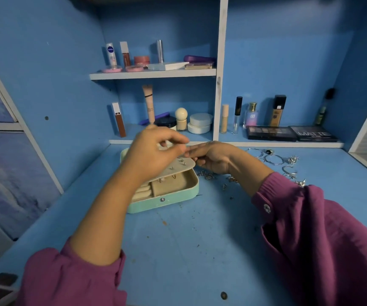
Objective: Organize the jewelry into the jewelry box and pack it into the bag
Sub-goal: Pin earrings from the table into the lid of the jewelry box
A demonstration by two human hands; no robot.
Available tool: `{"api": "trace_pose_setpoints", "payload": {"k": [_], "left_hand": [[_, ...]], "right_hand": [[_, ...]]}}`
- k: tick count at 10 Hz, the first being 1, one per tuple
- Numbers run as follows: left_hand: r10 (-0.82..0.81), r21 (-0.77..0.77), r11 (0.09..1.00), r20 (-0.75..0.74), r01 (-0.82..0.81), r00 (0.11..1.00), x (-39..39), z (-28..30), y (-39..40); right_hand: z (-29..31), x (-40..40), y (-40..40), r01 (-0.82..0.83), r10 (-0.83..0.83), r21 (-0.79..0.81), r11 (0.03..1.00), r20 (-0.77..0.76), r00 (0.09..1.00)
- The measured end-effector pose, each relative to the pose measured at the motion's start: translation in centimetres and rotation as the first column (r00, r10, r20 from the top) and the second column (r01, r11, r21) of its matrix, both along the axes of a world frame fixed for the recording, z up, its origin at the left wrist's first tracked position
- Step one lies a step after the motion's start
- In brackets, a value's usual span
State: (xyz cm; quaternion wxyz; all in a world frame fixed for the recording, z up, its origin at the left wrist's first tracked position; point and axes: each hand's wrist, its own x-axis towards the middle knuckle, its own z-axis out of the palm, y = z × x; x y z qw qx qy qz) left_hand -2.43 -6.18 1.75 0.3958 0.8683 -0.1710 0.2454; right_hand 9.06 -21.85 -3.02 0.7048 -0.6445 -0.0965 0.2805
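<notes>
A mint-green jewelry box (173, 200) lies open on the blue desk, its beige inner flap (178, 167) raised and studded with small earrings. My left hand (153, 155) hovers over the flap with curled fingers, thumb and forefinger pinched together; what they pinch is too small to make out. My right hand (213, 156) reaches in from the right, fingers straight, touching the flap's far edge. Loose jewelry (209, 176) lies just right of the box. Silver hoops and rings (273, 159) are scattered further right. No bag is in view.
Shelves at the back hold cosmetics: tubes, jars (200, 123), bottles and two dark eyeshadow palettes (292, 133). A white divider (219, 85) splits the shelving. Small crumbs dot the blue desk (189, 250) in front of the box.
</notes>
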Motion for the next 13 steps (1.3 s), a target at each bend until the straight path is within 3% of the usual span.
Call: {"api": "trace_pose_setpoints", "payload": {"k": [1, 3, 5, 11, 12, 13], "left_hand": [[-0.117, 0.216, 0.971, 0.051, 0.104, 0.992, -0.3, -1.5, -3.0], [-0.180, 0.632, 0.760, -0.023, 0.154, 0.983, -0.8, -4.3, -6.4], [-0.127, 0.733, 0.675, 0.002, 0.085, 0.992, -0.8, -5.1, -7.4], [-0.008, 0.756, 0.654, 0.024, -0.013, 1.000, -0.6, -5.6, -8.2], [-0.010, 0.695, 0.719, 0.026, -0.011, 1.000, -0.7, -4.9, -7.7], [0.013, 0.510, 0.860, 0.026, -0.024, 1.000, -0.5, -3.3, -6.8]], "right_hand": [[-0.3, 0.6, -0.4, 0.027, -0.026, -0.078, 0.997, 0.021, 0.999], [-2.1, 3.1, 0.9, 0.075, -0.052, -0.229, 0.971, 0.106, 0.993], [-2.7, 3.5, 0.7, 0.044, -0.034, -0.109, 0.993, 0.090, 0.995], [-2.6, 3.6, 0.9, 0.073, -0.057, -0.151, 0.986, 0.108, 0.992], [-2.2, 3.4, 1.1, 0.133, -0.110, -0.234, 0.963, 0.109, 0.988], [-1.8, 3.5, 0.9, 0.202, -0.169, -0.298, 0.933, 0.135, 0.976]]}}
